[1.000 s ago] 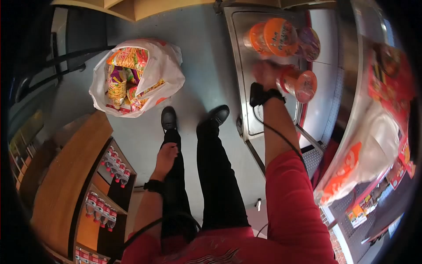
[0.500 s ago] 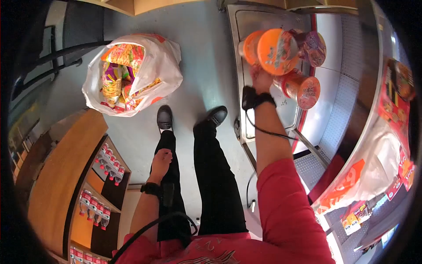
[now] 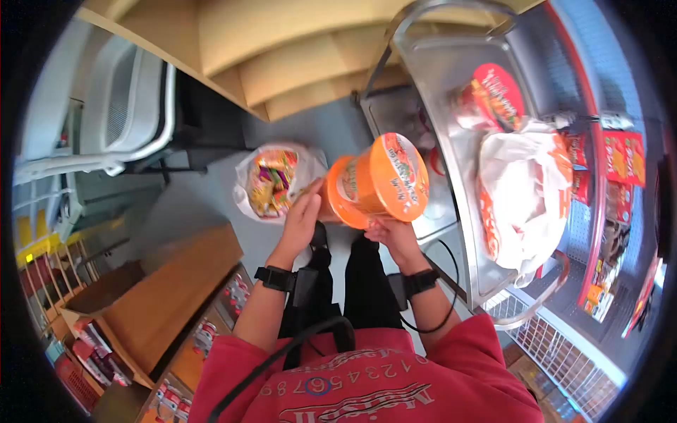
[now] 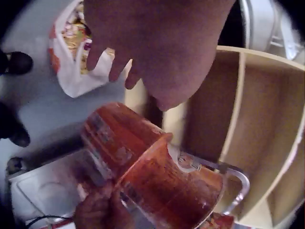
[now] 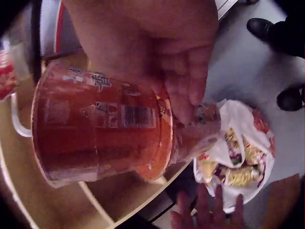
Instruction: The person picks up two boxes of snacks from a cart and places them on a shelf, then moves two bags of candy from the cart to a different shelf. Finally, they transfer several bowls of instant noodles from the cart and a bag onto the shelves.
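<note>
My right hand (image 3: 396, 240) holds two orange instant noodle tubs from below. They lie end to end, the nearer tub (image 3: 395, 176) showing its printed lid and the farther tub (image 3: 342, 190) partly behind it. The right wrist view shows my right fingers (image 5: 183, 81) curled where the tubs meet, beside a barcode on the larger tub (image 5: 100, 124). My left hand (image 3: 303, 218) is raised beside the far tub, its fingers straight. A gap shows between the left fingers (image 4: 114, 67) and the tubs in the left wrist view.
A white plastic bag (image 3: 243, 187) of noodle packets stands on the floor ahead. To the right is a metal trolley (image 3: 462, 211) bearing another white bag (image 3: 525, 197) and a red-lidded tub (image 3: 493, 95). Wooden shelves (image 3: 296, 70) stand ahead, with a wooden cabinet (image 3: 169, 303) at left.
My right hand has brought the orange tubs up from the trolley's lower shelf to in front of my body. My left hand has risen from beside my leg toward them. The head view has shifted.
</note>
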Available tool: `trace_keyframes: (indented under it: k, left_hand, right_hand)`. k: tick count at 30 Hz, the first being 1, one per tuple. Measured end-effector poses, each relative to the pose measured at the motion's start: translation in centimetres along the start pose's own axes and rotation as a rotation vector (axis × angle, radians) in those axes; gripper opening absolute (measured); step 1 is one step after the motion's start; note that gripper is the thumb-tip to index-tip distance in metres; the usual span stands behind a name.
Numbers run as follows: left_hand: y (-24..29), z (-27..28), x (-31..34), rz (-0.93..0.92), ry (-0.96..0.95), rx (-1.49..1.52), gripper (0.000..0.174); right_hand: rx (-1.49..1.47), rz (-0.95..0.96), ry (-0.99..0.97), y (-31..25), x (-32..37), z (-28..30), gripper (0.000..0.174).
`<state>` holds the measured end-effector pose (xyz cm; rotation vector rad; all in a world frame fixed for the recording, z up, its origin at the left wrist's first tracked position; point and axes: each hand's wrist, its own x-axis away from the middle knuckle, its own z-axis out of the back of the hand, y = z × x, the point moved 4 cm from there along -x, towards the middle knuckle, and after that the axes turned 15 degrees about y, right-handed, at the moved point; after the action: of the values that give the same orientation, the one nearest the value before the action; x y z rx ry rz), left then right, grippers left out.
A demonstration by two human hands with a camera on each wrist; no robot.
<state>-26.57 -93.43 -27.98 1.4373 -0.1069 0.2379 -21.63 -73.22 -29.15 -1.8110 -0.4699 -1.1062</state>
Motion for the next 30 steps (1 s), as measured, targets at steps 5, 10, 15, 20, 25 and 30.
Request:
trace_keyframes:
  k: [5, 10, 15, 20, 25, 30]
  left_hand:
    - [14.4, 0.2, 1.4, -0.121, -0.210, 0.146, 0.038]
    - [23.4, -3.2, 4.6, -0.336, -0.318, 0.205, 0.037]
    - [30.0, -7.4, 7.6, -0.579, -0.429, 0.317, 0.049]
    - [33.8, -10.9, 9.2, -0.555, -0.389, 0.463, 0.053]
    - [34.4, -13.5, 9.4, -0.023, -0.503, 0.729, 0.044]
    - [37.4, -13.8, 9.7, 0.139, -0.754, 0.767, 0.038]
  right_hand:
    - [-0.004, 0.241, -0.038, -9.6, 11.7, 0.0, 0.014]
    - [-0.014, 0.437, 0.053, -15.7, 23.0, 2.4, 0.017]
    - [-0.111, 0.607, 0.228, -16.6, 29.9, 3.9, 0.019]
    - [-0.184, 0.791, 0.322, -17.3, 33.7, 3.9, 0.023]
    - [0.059, 1.018, 0.443, -18.2, 37.3, 5.1, 0.031]
    - [-0.009, 1.087, 0.359, -19.8, 39.0, 7.4, 0.036]
